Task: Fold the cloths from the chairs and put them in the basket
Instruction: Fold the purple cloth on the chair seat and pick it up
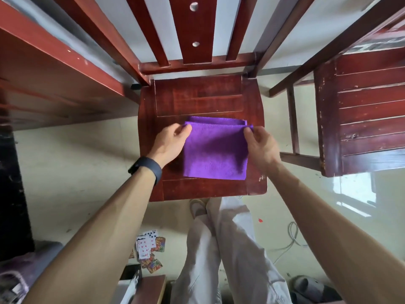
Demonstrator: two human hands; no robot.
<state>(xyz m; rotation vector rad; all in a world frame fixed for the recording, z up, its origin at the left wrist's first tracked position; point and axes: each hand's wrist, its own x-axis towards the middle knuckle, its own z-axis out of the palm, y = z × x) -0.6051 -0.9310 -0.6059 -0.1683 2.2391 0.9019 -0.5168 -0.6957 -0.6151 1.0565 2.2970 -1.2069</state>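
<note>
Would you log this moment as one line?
folding; purple cloth on red wooden chair seat; left hand pinches left corner; right hand pinches right corner

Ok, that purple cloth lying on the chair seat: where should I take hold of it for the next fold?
Probably the two far corners, one from each side. The purple cloth lies flat on the chair seat, its hemmed layers slightly offset along the far edge, so a pinch there can gather both. The left hand and right hand pinch those corners now.
</note>
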